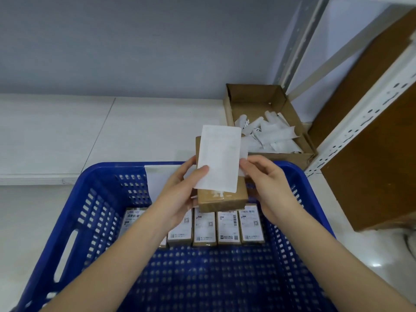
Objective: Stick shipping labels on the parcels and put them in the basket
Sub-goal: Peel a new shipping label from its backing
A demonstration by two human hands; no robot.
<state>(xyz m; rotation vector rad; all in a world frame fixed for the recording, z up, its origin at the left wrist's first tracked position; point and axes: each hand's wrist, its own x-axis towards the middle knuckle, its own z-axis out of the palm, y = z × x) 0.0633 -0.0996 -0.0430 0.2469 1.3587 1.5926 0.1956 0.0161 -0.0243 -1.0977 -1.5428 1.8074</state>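
Two bare hands holding a brown parcel (221, 199) and a white shipping label (218, 158) above a blue basket (90, 212).

Left hand (184, 194) curled under the parcel, thumb pressing the label's lower corner; right hand (267, 183) pinching the label's right edge with its fingers (249, 163). Below, a row of labelled parcels (227, 226) standing in the basket. Further right, an open cardboard box (252, 97) of crumpled white paper strips (270, 134).

head camera looks down, close over basket (94, 221).

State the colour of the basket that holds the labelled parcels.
Blue, with perforated walls: the basket shows best in the head view.
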